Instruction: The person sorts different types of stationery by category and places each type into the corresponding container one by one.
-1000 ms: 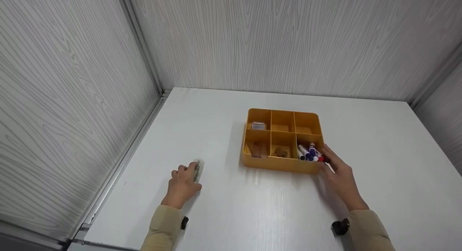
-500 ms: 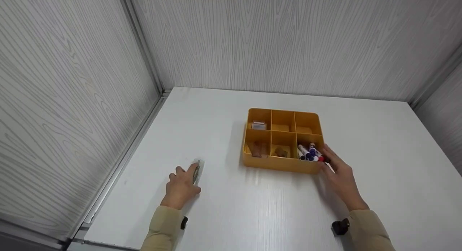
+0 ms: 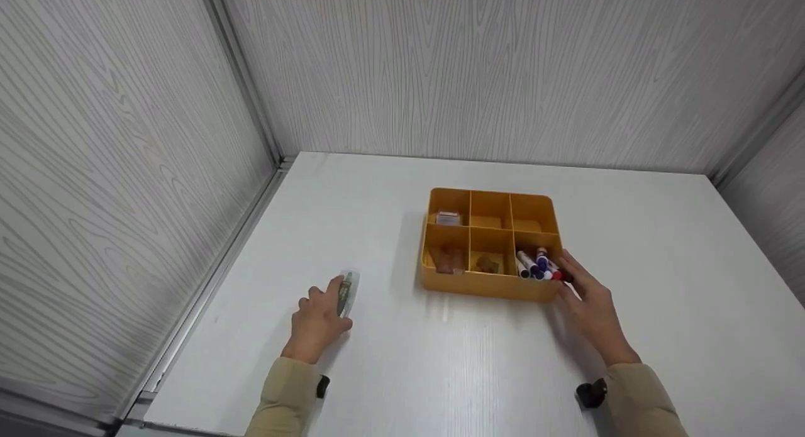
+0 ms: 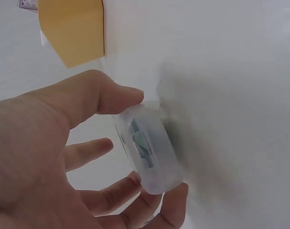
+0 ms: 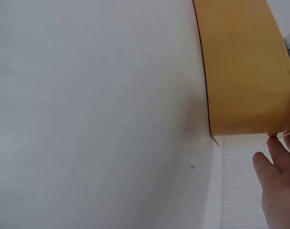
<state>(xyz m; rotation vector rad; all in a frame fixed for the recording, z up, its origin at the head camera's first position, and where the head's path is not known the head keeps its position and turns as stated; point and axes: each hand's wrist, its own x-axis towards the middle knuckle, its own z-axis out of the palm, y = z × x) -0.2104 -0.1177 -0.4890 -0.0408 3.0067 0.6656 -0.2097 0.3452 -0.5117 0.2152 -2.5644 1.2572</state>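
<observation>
In the head view my left hand [image 3: 314,324] holds a small translucent plastic case [image 3: 347,292] with something green inside, left of a yellow compartment box. The left wrist view shows the thumb at one end of the case [image 4: 152,150] and fingers curled round the other; a dark green piece shows through a slot in its side. My right hand [image 3: 591,311] holds the near right corner of the yellow compartment box [image 3: 487,287], thumb at the front wall and fingers along the right side. Its fingers [image 5: 280,160] reach round that corner in the right wrist view.
Several markers [image 3: 534,266] lie in the box's near right compartment. A small brown object [image 3: 487,265] sits in the near middle one, clear reddish pieces [image 3: 449,261] near left, a small whitish block [image 3: 448,218] far left. Grooved panels [image 3: 465,72] bound the white table [image 3: 402,374].
The case in my left hand has turned and shifted slightly away from me, so more of its green face shows. The right hand stays at the box's corner.
</observation>
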